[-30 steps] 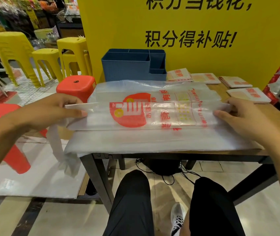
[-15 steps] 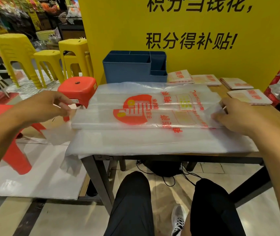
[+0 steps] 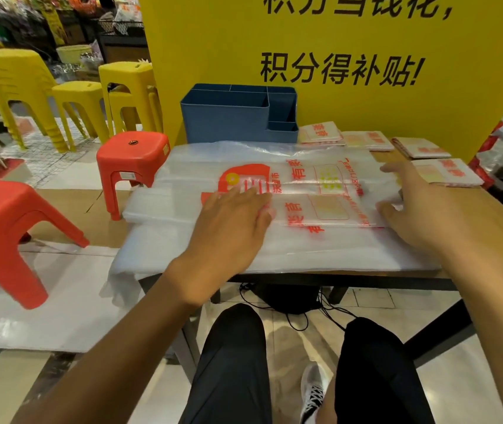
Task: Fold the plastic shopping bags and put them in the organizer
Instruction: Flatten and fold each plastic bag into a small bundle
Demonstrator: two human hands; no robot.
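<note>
A translucent plastic shopping bag [image 3: 314, 191] with red print lies folded lengthwise into a long strip on top of a stack of flat bags [image 3: 305, 252] on the wooden table [image 3: 501, 240]. My left hand [image 3: 232, 221] lies flat on the strip's middle, over the red logo, fingers straight. My right hand [image 3: 418, 206] rests with spread fingers on the strip's right end. The blue organizer [image 3: 232, 117] stands behind the bags at the table's back, its compartments showing nothing inside. Several folded bags [image 3: 446, 172] lie at the back right.
A yellow signboard [image 3: 366, 56] rises right behind the table. Red stools [image 3: 131, 160] and yellow stools [image 3: 69, 102] stand on the floor to the left. Bag handles [image 3: 121, 276] hang over the table's left edge. My legs and cables are under the table.
My left hand let go of the strip's left end and slid right onto its middle. The far fold has come down over the strip, and my right hand opened flat on the right end.
</note>
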